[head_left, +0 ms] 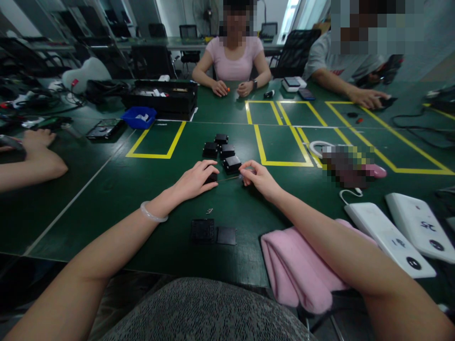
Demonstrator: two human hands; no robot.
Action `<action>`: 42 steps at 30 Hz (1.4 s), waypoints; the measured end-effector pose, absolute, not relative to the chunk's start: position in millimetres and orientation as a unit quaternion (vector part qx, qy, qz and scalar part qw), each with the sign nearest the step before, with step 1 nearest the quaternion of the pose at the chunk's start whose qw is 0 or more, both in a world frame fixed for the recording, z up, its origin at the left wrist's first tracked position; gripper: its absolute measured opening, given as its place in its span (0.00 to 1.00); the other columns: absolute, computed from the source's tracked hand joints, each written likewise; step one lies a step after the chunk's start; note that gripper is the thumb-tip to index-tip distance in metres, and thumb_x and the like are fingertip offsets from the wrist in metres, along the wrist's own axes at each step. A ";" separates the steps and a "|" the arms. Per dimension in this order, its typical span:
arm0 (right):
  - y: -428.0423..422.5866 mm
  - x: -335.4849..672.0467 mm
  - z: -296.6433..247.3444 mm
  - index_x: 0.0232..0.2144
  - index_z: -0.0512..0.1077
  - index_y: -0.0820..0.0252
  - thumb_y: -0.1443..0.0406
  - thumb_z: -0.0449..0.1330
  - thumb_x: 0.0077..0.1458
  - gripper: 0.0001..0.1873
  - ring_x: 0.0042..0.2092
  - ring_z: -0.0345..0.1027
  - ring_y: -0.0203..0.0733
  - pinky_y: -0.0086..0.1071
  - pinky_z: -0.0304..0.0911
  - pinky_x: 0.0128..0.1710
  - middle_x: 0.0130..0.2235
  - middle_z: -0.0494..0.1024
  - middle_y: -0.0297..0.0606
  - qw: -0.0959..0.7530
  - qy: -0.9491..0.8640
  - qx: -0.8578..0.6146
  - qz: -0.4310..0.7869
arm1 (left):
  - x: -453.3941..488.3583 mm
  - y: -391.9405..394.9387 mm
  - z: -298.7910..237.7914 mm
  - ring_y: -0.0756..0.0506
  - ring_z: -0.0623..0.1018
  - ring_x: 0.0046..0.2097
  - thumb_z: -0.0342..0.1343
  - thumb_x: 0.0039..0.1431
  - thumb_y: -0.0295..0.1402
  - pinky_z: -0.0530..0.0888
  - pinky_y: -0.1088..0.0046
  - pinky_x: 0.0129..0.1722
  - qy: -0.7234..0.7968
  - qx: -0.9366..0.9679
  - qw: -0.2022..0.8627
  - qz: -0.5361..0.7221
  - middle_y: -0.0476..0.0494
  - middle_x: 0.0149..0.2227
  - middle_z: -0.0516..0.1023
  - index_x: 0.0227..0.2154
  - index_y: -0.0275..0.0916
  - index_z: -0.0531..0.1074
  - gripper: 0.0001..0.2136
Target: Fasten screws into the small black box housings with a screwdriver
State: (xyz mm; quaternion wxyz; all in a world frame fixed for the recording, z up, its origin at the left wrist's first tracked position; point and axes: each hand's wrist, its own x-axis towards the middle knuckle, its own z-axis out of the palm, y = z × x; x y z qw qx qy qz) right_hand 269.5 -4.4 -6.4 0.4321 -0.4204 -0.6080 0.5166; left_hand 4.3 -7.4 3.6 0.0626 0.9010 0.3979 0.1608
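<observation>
My left hand (197, 179) lies curled over a small black box (212, 178) on the green table (106, 189), fingers closed on it. My right hand (258, 177) pinches something thin and tiny that I cannot name, level with that box. Several more small black boxes (223, 152) sit in a cluster just beyond both hands. Two flat black square plates (212, 231) lie near the table's front edge, with a tiny metal part (209, 210) just above them.
A folded pink cloth (298, 270) and two white power banks (401, 232) lie at my right. Yellow tape rectangles (284, 137) mark the table. A blue bin (139, 116) and black tray (167, 94) stand far left. Two people sit opposite; another person's arm (31, 161) rests at left.
</observation>
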 end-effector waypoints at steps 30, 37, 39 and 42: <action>-3.7 266.9 -7.9 0.33 0.68 0.56 0.48 0.68 0.52 0.21 0.25 0.64 0.36 0.32 0.58 0.31 0.19 0.69 0.26 0.431 -0.597 -0.441 0.514 | 4.6 -6.9 2.5 0.34 0.73 0.62 0.58 0.69 0.37 0.79 0.50 0.54 0.395 0.903 0.054 0.160 0.34 0.66 0.68 0.54 0.40 0.68 0.14; -4.7 265.8 -4.5 0.32 0.68 0.56 0.52 0.71 0.47 0.19 0.26 0.66 0.35 0.32 0.61 0.32 0.22 0.73 0.27 0.439 -0.578 -0.431 0.536 | 4.8 -7.0 3.0 0.34 0.73 0.62 0.58 0.69 0.37 0.79 0.50 0.54 0.398 0.902 0.050 0.159 0.34 0.65 0.68 0.54 0.40 0.69 0.14; -4.8 265.4 -5.1 0.32 0.68 0.56 0.50 0.69 0.50 0.20 0.25 0.64 0.35 0.32 0.60 0.32 0.20 0.71 0.26 0.435 -0.584 -0.436 0.528 | 4.9 -6.6 3.1 0.34 0.73 0.62 0.59 0.69 0.36 0.79 0.50 0.54 0.399 0.902 0.050 0.159 0.34 0.65 0.68 0.54 0.40 0.69 0.14; -4.7 265.0 -6.2 0.31 0.68 0.56 0.47 0.68 0.51 0.22 0.23 0.62 0.35 0.33 0.60 0.31 0.16 0.67 0.23 0.433 -0.586 -0.439 0.526 | 4.9 -6.6 3.1 0.34 0.73 0.62 0.59 0.69 0.36 0.79 0.50 0.55 0.399 0.902 0.051 0.159 0.34 0.66 0.68 0.54 0.40 0.69 0.14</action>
